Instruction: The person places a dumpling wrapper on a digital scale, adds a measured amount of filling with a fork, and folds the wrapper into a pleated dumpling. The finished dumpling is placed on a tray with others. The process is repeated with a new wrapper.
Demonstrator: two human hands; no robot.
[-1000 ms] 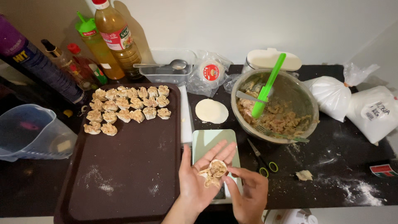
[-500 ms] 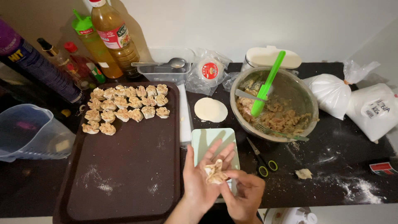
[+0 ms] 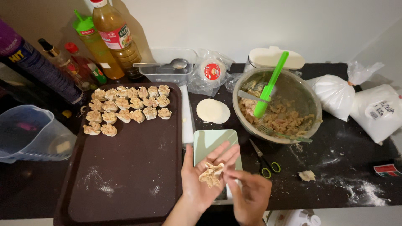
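Pale, crumpled half-pleated dumpling wrapper w/ filling (image 3: 211,174) lies in open left hand (image 3: 204,179); right hand (image 3: 250,196), at 3 o'clock, pinches its edge w/ fingertips.

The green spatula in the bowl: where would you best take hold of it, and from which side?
Grip the spatula high on its handle, coming from above at the far rim of the bowl. The handle leans up and away over that rim, clear of the filling, while its blade end sits down in the mix beside a fork.
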